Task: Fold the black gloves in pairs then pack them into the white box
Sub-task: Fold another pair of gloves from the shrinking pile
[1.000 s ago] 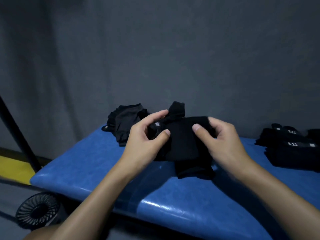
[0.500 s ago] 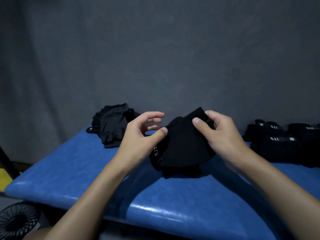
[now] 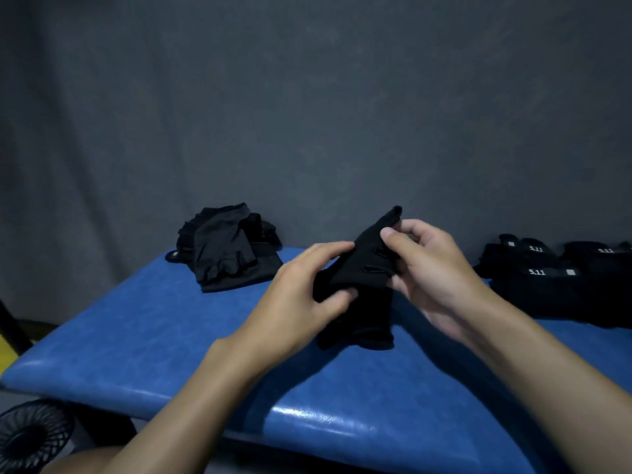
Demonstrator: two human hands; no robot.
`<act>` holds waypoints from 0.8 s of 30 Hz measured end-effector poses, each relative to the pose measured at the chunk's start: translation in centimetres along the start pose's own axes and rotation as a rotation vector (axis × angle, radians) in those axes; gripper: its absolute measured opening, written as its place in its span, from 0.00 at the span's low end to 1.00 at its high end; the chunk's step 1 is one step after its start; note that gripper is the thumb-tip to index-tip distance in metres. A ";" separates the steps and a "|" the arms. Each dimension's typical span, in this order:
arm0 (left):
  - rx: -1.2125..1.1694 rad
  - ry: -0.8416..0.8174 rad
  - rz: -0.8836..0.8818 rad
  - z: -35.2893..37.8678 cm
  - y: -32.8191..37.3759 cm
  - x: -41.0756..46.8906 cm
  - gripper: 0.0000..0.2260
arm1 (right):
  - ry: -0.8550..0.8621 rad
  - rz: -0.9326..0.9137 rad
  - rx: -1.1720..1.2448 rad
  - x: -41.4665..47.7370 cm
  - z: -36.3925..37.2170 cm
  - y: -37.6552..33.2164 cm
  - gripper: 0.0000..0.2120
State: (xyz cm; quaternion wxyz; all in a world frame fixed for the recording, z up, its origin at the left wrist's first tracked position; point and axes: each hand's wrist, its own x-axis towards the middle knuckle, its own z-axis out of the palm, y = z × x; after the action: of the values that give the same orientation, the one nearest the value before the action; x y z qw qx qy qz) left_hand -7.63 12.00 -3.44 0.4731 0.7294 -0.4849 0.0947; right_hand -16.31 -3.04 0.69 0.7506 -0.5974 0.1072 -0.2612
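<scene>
Head cam: both hands are holding a bundle of black fabric gloves point(image 3: 363, 268) just above the blue padded vinyl worktop point(image 3: 154, 340).
The left hand point(image 3: 306, 295) is pinching its lower edge and the right hand point(image 3: 436, 271) is gripping the raised top end. A loose pile of black fingerless gloves point(image 3: 224, 251) is lying back left, and folded black gloves with white 5.11 labels point(image 3: 547, 278) are sitting far right.

centre gloves point(image 3: 362, 275): black, tilted, raised, possibly a pair | loose heap point(image 3: 225, 251): far left | folded 5.11-marked gloves point(image 3: 547, 278): right
</scene>
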 end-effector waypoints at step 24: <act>-0.965 0.132 -0.468 1.1 2.1 2.1 0.15 | 0.044 -0.059 -0.181 -0.8 -2.4 -0.1 0.18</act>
State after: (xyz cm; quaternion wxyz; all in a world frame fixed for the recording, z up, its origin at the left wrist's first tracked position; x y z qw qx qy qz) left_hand -8.56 9.72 -1.56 0.7925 0.5101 -0.2671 -0.2012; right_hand -18.08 -4.66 0.04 0.6830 -0.6598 0.1292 -0.2855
